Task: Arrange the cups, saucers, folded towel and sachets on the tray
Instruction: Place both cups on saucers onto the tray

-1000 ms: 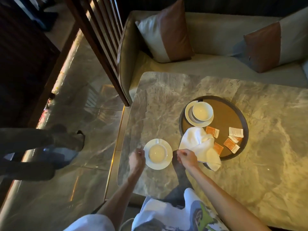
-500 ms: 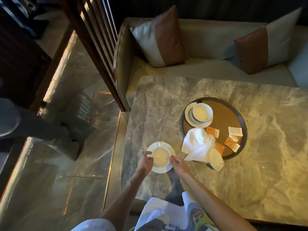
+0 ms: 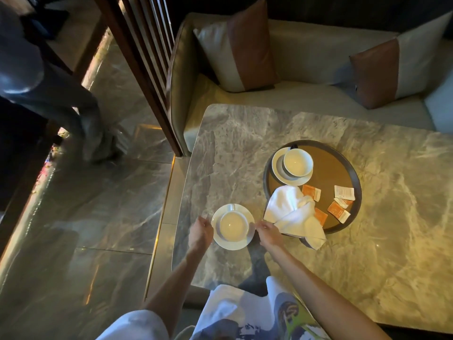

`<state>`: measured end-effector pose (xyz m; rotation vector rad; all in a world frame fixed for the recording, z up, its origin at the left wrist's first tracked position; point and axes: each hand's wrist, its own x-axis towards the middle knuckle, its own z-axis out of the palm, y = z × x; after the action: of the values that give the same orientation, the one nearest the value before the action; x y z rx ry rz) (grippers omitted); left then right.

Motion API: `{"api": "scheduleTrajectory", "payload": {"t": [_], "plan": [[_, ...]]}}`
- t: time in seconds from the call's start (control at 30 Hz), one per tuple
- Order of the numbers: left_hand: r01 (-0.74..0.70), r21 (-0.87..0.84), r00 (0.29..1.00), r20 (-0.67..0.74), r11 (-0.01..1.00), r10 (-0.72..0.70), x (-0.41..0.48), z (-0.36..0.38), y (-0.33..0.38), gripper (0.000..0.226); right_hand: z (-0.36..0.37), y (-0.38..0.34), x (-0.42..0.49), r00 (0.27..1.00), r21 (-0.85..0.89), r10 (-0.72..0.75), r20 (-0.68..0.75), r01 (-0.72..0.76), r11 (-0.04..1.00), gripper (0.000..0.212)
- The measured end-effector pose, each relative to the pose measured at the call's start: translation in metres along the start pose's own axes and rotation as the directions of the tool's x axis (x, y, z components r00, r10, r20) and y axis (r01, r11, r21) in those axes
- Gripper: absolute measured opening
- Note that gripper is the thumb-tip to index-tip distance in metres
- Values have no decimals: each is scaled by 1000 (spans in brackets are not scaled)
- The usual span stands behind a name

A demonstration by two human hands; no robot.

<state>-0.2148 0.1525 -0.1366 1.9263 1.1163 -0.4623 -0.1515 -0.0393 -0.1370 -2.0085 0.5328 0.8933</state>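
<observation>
Two hands are gripping the loose saucer's edges.
The saucer (image 3: 232,244), carrying a cup (image 3: 232,225), is sitting on the marble table (image 3: 380,253) just left of the tray (image 3: 327,165); the left hand (image 3: 202,228) and right hand (image 3: 267,229) are pinching opposite rims with curled fingers.

Two cups (image 3: 233,225), two saucers (image 3: 230,245), one towel (image 3: 289,212), five sachets (image 3: 344,192) (one half-hidden), one tray (image 3: 326,165), two cushions (image 3: 235,50).

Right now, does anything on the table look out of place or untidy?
The towel is crumpled, not folded, and hangs over the near rim of the tray. One cup with its saucer stands off the tray, between the left hand and right hand.
</observation>
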Motion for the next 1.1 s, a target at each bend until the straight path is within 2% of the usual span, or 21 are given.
{"api": "scheduleTrajectory", "payload": {"t": [0.03, 0.1, 0.23, 0.33, 0.43, 0.63, 0.77, 0.97, 1.1], "plan": [[1, 39, 1000, 31, 999, -3, 2, 0, -1, 27, -1, 0, 3, 1000, 6, 18, 10, -18, 1000, 21], [1, 60, 994, 112, 998, -8, 6, 3, -3, 29, 1, 0, 8, 995, 29, 74, 67, -76, 997, 21], [105, -124, 982, 168, 987, -83, 10, 7, -6, 17, 7, 0, 20, 985, 68, 141, 98, -149, 987, 27], [170, -287, 978, 167, 943, -126, 10, 7, -9, 14, 11, 2, 27, 983, 129, 182, 41, -185, 974, 16], [177, -337, 982, 125, 925, -142, 5, 7, -12, 16, 13, 2, 30, 980, 156, 200, -10, -196, 968, 10], [174, -324, 984, 91, 930, -152, 4, 7, -10, 14, 2, -1, 35, 987, 79, 157, 18, -158, 984, 13], [88, -239, 996, 40, 967, -80, 0, 4, -3, 7, -8, -5, 30, 991, 100, 117, 58, -122, 987, 13], [24, -241, 999, 33, 970, -16, -16, 1, 18, 17, -35, -10, 21, 996, 171, 49, 69, -60, 983, 9], [-10, -247, 999, 38, 969, 20, -25, 9, 41, 37, -62, -9, 16, 1000, 244, 13, 24, -18, 970, 6]]}}
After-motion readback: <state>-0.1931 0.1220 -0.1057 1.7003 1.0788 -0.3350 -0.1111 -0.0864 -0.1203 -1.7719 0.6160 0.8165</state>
